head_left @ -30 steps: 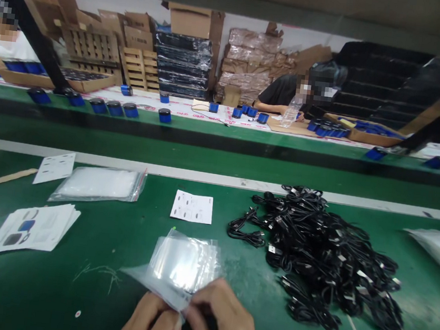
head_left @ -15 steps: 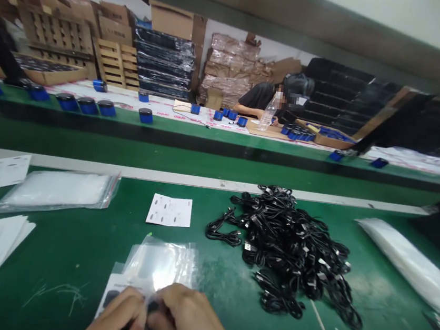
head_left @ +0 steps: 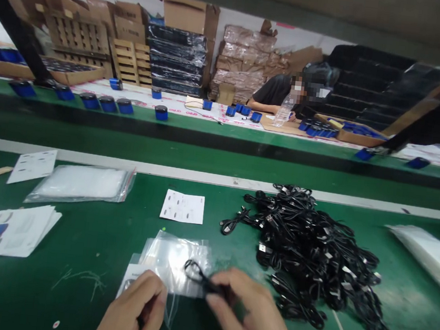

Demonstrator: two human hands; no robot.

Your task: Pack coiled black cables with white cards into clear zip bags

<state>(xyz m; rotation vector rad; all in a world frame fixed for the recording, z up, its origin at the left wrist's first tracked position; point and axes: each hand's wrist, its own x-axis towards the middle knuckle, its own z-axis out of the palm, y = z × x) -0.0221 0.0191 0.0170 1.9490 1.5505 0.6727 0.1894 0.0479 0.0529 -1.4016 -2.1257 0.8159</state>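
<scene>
Cable loop (head_left: 194, 273) clamped between the fingers of my right hand (head_left: 250, 317), held over clear zip bags (head_left: 175, 258) stacked on a printed leaflet (head_left: 131, 280). My left hand (head_left: 134, 309) sits curled at the bags' near edge; I cannot tell whether those fingers grip anything. Just right lies a heap of black cables (head_left: 313, 255); left, a zip bag (head_left: 80, 185) packed with something white. Far off, a cardboard tray (head_left: 361, 141) holds blue cylinders (head_left: 313, 128).

From head height, the view faces forward and down, probably wide-angle.
</scene>
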